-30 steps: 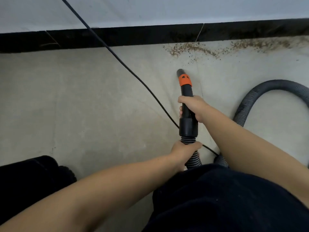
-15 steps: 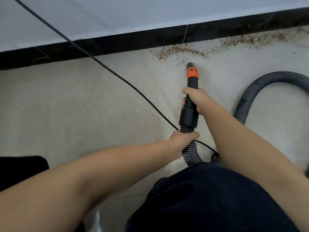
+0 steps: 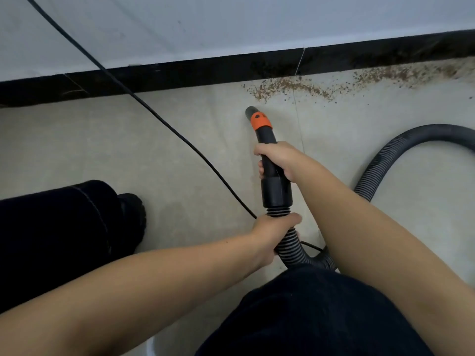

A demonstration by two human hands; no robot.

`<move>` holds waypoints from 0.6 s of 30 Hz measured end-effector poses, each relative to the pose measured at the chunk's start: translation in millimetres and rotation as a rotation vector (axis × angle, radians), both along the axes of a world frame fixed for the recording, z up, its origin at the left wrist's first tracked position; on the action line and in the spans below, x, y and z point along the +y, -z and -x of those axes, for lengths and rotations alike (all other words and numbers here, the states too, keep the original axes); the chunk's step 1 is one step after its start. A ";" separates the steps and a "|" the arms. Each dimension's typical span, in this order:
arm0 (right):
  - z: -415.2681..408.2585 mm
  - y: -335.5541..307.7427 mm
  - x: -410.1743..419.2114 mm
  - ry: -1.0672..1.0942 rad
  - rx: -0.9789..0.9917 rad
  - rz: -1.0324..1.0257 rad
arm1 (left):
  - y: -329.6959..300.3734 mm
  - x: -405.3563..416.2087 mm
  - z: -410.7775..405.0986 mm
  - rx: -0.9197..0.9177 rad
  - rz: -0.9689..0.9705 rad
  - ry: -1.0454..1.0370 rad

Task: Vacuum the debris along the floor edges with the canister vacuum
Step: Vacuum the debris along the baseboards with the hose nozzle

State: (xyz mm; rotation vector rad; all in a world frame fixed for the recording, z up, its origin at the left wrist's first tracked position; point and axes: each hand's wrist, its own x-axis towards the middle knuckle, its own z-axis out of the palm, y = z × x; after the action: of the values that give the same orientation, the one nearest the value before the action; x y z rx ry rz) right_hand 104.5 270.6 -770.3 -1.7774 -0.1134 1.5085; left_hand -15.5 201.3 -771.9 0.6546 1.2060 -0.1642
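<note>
Head view looks down on a pale floor [image 3: 108, 155] that runs up to a black skirting board [image 3: 195, 71] under a grey-white wall [image 3: 231, 24]. Next in size, the ribbed grey hose [image 3: 385, 160] loops off to the right and comes back round under the person's dark-clothed knee to join the black nozzle tube [image 3: 272, 170], whose orange collar sits just behind the open tip. A black power cord [image 3: 159, 116] crosses the floor on a slant from upper left and passes behind the hose near the left hand. The right hand [image 3: 279, 161] has its fingers wrapped round the tube above the cuff; the left hand [image 3: 272, 231] is curled round the ribbed hose just below it. The debris [image 3: 290, 88], a brown gritty band, lies along the foot of the skirting and thins out toward the right edge; the tip is near its left end but not yet on it. From where I stand, the sensible way on is to bring the tip forward to that near end, keep it low and close against the skirting, and draw it slowly rightward so the grit is lifted instead of scattered. The left hand should feed slack so the hose does not tug the tip off line, and the cord wants keeping out of the path.
</note>
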 end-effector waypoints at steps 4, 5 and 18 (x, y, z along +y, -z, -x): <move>-20.8 1.5 -15.9 0.137 -0.047 0.011 | 1.5 -0.6 -12.2 -0.030 0.007 0.097; -28.4 2.0 -21.8 0.172 -0.058 0.014 | 1.3 -2.1 -17.8 -0.036 0.011 0.123; -95.7 3.4 -41.5 0.382 -0.059 0.094 | 1.2 -0.7 -75.6 -0.071 -0.001 0.197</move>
State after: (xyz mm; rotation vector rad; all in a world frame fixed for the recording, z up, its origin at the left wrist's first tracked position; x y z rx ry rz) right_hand 200.2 229.1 -773.7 -1.7957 0.2588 1.2031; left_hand 60.1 200.6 -773.0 0.7733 1.0728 -0.3027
